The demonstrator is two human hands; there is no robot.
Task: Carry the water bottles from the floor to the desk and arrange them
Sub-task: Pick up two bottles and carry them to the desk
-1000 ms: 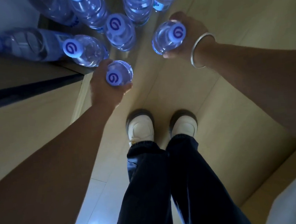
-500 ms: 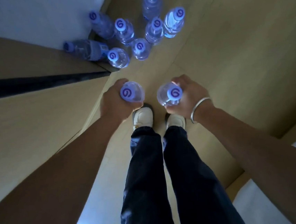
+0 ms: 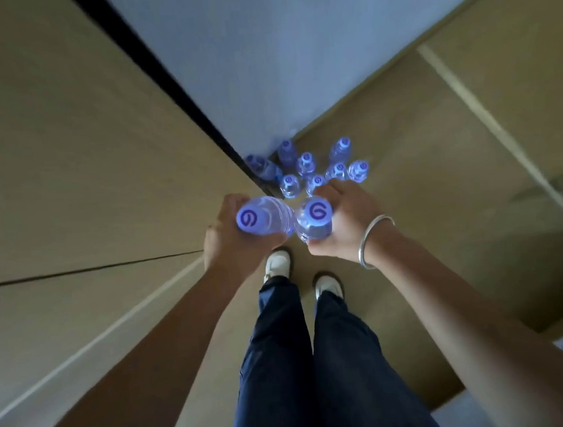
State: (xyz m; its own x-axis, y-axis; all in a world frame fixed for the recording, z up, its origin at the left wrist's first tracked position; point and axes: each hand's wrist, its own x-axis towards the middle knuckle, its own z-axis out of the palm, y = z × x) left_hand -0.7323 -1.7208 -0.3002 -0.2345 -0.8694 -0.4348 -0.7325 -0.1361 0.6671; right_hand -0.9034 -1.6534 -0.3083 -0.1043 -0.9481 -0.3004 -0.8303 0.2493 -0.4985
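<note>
Two clear plastic water bottles with purple-marked caps are gripped, one in the left hand [image 3: 231,242], one in the right hand [image 3: 347,227], lifted well above the far floor cluster [image 3: 307,171] since a second ago; desk placement is judged next.

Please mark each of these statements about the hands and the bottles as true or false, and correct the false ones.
1. Each hand holds one bottle. True: the left hand grips the left bottle, the right hand grips the right bottle.
2. The floor bottles are all gone. False: several remain near the wall.
3. The bracelet is on the left wrist. False: on the right.
4. One floor bottle lies on its side. True: the lying bottle.
</note>
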